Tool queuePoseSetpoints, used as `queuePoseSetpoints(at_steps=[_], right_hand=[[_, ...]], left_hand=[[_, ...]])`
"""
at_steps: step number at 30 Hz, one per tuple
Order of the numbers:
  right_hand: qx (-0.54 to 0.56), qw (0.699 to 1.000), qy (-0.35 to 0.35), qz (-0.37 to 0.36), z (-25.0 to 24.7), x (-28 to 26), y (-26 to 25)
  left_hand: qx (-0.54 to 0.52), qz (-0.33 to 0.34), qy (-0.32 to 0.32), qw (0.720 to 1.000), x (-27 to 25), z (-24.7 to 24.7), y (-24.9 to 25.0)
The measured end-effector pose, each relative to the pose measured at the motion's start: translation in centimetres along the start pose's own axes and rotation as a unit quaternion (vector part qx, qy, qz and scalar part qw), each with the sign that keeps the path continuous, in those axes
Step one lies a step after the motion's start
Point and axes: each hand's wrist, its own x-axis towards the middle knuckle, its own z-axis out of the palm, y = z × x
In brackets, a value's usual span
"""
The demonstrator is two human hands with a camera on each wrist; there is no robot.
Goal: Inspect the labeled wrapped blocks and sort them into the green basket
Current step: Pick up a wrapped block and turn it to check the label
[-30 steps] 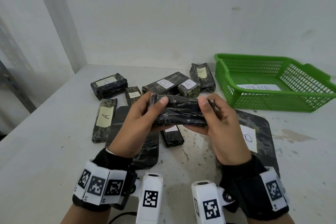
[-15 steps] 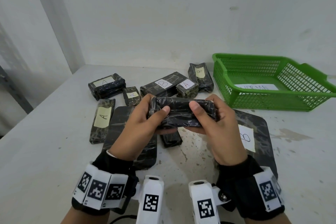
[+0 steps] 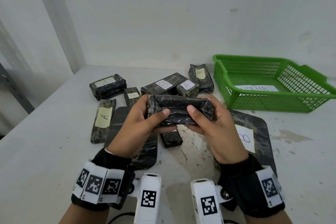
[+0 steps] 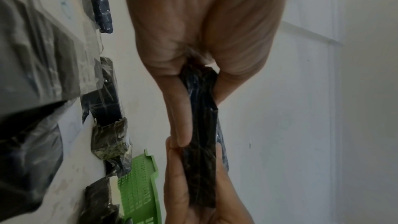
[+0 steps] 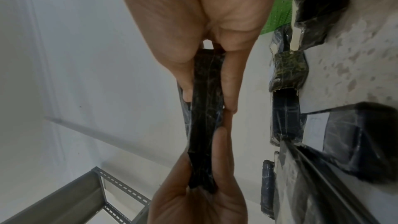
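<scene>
Now | left hand (image 3: 138, 123), right hand (image 3: 216, 123) | both grip wrapped block (image 3: 179, 110)

Glossy crinkled plastic wrap on held block (image 3: 179, 110) — basket (image 3: 272, 103) plastic mesh.

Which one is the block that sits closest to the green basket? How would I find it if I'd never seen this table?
Start at the green basket on the table's right side. Just off its left wall, at the far end of the cluster, lies a dark wrapped block pointing away from you. Its pale yellowish label reads B, and it is narrower than the long white-labelled B block beside it.
</scene>
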Motion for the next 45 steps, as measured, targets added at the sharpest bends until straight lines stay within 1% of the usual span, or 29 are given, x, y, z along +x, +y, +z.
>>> queuePoseSetpoints(at_steps=[4,7,13,16,22,28,33,37,40,42,45], right_hand=[[0.024,0.999,-0.024,0.027,0.05,-0.07,-0.08],[0.041,0.998,-0.034,0.035,-0.11,0.00,-0.35],[0.035,0.999,-0.031,0.018,-0.20,-0.02,-0.08],[0.043,0.998,-0.032,0.022,-0.15,0.06,-0.17],[0.017,1.000,-0.004,0.006,-0.47,0.26,0.02],[0.006,1.000,-0.004,-0.002,-0.28,0.22,0.04],[0.011,0.999,-0.016,0.033,-0.31,0.28,-0.01],[-0.005,1.000,-0.003,-0.004,-0.15,0.17,0.20],[-0.005,1.000,-0.004,-0.018,-0.08,0.12,0.23],[0.000,1.000,-0.004,-0.011,-0.11,0.09,0.12],[0.002,1.000,-0.012,0.020,-0.10,0.01,-0.08]], left_hand=[[-0.025,-0.005,0.008,1.000,0.13,-0.25,0.27],[-0.043,-0.015,-0.011,0.999,0.12,-0.50,0.45],[-0.029,-0.010,-0.017,0.999,0.13,-0.47,0.24],[-0.024,-0.006,-0.014,1.000,0.15,-0.51,0.23],[-0.044,-0.027,-0.037,0.998,0.12,-0.25,0.60],[-0.023,-0.008,0.001,1.000,0.26,-0.05,0.09],[-0.008,-0.005,0.012,1.000,0.22,-0.15,0.23],[-0.006,-0.005,0.011,1.000,0.06,-0.05,0.34],[0.022,0.014,0.030,0.999,0.10,0.27,0.02],[0.025,0.024,0.038,0.999,0.17,0.33,-0.28],[0.026,0.029,0.031,0.999,0.05,0.18,-0.36]])
